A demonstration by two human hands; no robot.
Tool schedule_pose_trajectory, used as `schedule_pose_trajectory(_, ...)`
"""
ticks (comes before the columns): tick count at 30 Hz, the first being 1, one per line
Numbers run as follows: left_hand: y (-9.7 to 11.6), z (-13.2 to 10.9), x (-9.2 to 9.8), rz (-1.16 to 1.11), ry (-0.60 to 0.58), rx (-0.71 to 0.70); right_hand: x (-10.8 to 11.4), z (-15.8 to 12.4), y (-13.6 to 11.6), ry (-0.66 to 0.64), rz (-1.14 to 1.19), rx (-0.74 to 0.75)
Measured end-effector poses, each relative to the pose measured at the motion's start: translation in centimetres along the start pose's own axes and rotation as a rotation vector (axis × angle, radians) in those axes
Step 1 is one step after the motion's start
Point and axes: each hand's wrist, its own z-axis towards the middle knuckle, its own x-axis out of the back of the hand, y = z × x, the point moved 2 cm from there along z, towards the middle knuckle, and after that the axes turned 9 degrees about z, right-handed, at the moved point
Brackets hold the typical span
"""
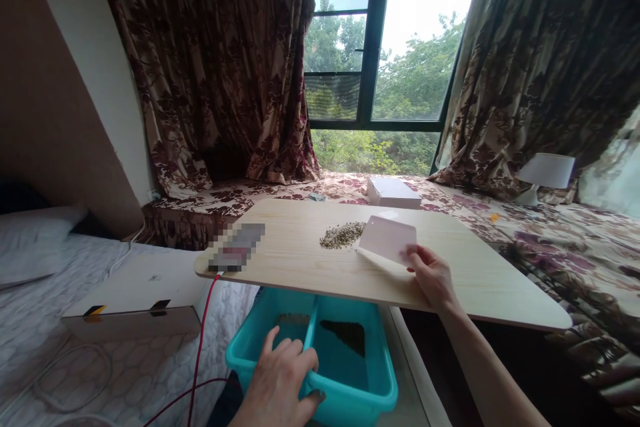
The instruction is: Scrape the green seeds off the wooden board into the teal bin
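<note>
My right hand (431,275) pinches a flat white plastic card (387,239) by its near corner and holds it tilted on the light wooden table (480,280). The card's far edge rests just right of a small heap of greenish seeds (343,235). My left hand (280,380) grips the near rim of a teal plastic bin (350,373) held below the table's front edge. The bin has a middle divider and some dark seeds lie in its compartments.
A pixelated flat object (237,248) lies at the table's left end, with a red cable (203,340) hanging from it. A white box (393,192) and a white lamp (544,175) sit on the floral window seat behind. A cardboard box (135,297) lies on the bed at left.
</note>
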Motion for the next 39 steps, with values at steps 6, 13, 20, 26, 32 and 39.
schedule_pose_trajectory(6, 0.0, 0.3, -0.1, 0.001, -0.008, 0.009, -0.1, 0.0, 0.0, -0.024, 0.009, -0.005)
schedule_pose_trajectory(13, -0.1, 0.2, -0.2, -0.001, 0.007, -0.002, -0.6, -0.1, 0.0, -0.088, 0.021, 0.006)
schedule_pose_trajectory(20, -0.2, 0.1, -0.4, -0.013, 0.008, 0.000, -1.5, 0.7, 0.5, -0.050, 0.012, 0.015)
schedule_pose_trajectory(26, -0.2, 0.1, -0.2, -0.015, 0.021, -0.008, -1.9, 0.8, 0.4, -0.100, 0.022, 0.002)
schedule_pose_trajectory(32, 0.1, 0.1, 0.3, 0.005, -0.045, 0.008, -1.6, 0.5, 0.2, -0.099, 0.049, 0.015)
schedule_pose_trajectory(39, 0.0, 0.1, 0.0, 0.007, -0.021, 0.007, -2.5, 1.1, 0.5, -0.134, 0.057, 0.043)
